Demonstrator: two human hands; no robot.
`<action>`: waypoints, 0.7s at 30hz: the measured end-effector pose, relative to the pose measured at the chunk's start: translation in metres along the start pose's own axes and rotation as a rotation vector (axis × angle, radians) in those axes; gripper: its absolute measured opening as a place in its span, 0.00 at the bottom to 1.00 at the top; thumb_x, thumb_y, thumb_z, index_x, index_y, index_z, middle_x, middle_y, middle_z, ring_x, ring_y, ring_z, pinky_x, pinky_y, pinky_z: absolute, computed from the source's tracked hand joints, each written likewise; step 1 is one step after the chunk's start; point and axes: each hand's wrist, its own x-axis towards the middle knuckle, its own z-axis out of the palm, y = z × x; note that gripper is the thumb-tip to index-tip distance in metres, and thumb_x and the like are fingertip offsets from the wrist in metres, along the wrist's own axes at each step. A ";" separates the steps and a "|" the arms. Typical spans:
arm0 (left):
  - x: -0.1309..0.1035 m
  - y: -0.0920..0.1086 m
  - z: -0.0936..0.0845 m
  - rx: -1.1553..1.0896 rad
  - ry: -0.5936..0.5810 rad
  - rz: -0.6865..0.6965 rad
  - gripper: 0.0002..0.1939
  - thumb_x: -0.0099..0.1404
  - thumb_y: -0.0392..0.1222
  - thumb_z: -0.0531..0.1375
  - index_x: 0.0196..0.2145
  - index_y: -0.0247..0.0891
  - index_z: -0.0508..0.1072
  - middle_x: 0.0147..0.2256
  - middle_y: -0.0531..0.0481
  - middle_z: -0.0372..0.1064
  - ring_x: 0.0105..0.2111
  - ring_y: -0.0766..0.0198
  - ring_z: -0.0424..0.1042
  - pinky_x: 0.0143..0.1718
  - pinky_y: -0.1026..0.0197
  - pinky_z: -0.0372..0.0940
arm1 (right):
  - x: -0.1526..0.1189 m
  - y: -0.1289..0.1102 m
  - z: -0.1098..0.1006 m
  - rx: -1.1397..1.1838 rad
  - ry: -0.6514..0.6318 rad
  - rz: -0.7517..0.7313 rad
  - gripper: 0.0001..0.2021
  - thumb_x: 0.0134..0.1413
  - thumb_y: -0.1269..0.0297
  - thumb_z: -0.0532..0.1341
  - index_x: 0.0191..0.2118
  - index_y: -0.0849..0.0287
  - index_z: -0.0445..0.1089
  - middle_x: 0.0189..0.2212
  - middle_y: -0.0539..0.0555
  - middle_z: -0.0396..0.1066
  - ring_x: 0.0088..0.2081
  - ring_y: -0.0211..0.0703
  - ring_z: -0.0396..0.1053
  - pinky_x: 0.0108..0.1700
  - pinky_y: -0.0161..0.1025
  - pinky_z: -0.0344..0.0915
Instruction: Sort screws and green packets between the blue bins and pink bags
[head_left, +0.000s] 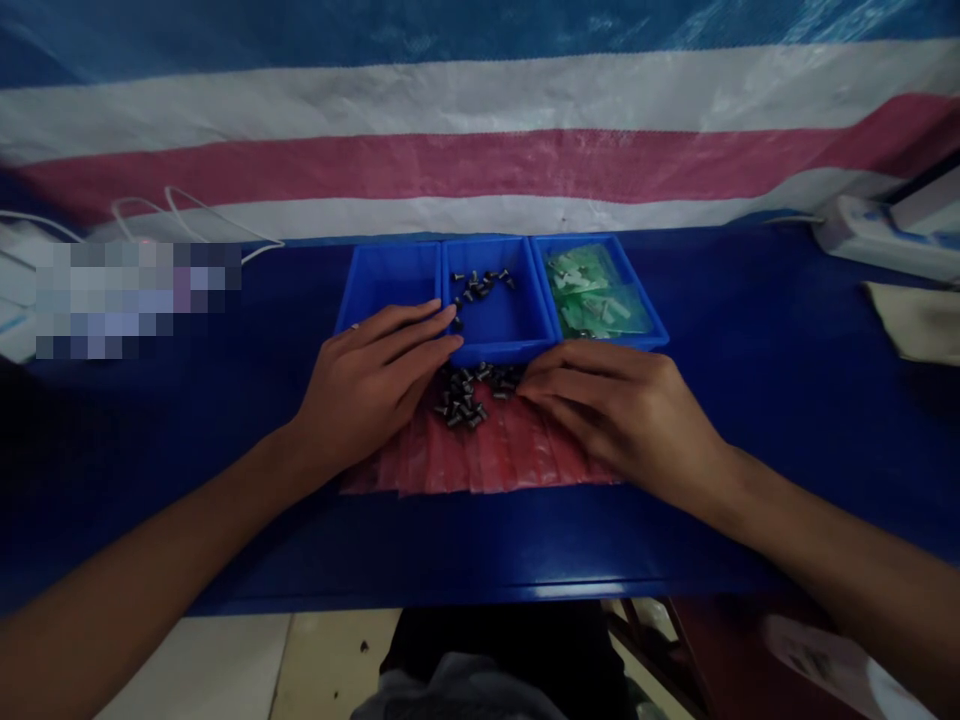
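Observation:
My left hand (375, 375) is open, its fingers stretched over the near corner of the left blue bin (394, 268) and the left edge of the middle blue bin (501, 348). Dark screws (466, 400) lie heaped on red plastic bags (484, 455) just in front of the middle bin, between my hands. My right hand (619, 400) has its fingers pinched together at the right side of this heap, above the bags. What its fingertips hold, if anything, cannot be made out. Several more screws (480, 287) are inside the middle bin.
The right blue bin (660, 340) holds green-tinted plastic bags (596, 290) with small parts. A white power strip (885, 235) and a tan pad (915, 320) are at the right. White cables (217, 213) run at the left. Behind the blue table (772, 400) hangs a striped sheet (480, 100).

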 end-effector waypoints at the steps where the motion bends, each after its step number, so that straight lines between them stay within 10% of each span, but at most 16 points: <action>1: 0.000 0.000 0.000 0.001 -0.004 -0.002 0.12 0.76 0.31 0.63 0.54 0.38 0.79 0.57 0.43 0.80 0.60 0.53 0.79 0.60 0.50 0.79 | 0.001 -0.002 -0.001 0.041 0.050 0.022 0.09 0.72 0.73 0.62 0.44 0.56 0.80 0.42 0.56 0.82 0.42 0.46 0.81 0.46 0.43 0.79; 8: 0.002 0.000 0.001 0.010 -0.006 0.009 0.10 0.77 0.31 0.63 0.53 0.37 0.80 0.56 0.42 0.81 0.59 0.52 0.80 0.59 0.50 0.79 | 0.012 -0.010 -0.007 0.695 0.222 0.472 0.06 0.66 0.61 0.72 0.41 0.56 0.78 0.35 0.51 0.79 0.33 0.40 0.80 0.36 0.37 0.79; 21: 0.002 0.000 -0.001 -0.030 -0.029 -0.026 0.13 0.76 0.30 0.63 0.54 0.41 0.80 0.58 0.45 0.80 0.60 0.52 0.79 0.60 0.49 0.79 | 0.014 -0.015 -0.009 1.163 -0.053 0.684 0.14 0.63 0.53 0.74 0.37 0.58 0.77 0.22 0.47 0.77 0.15 0.34 0.69 0.14 0.29 0.63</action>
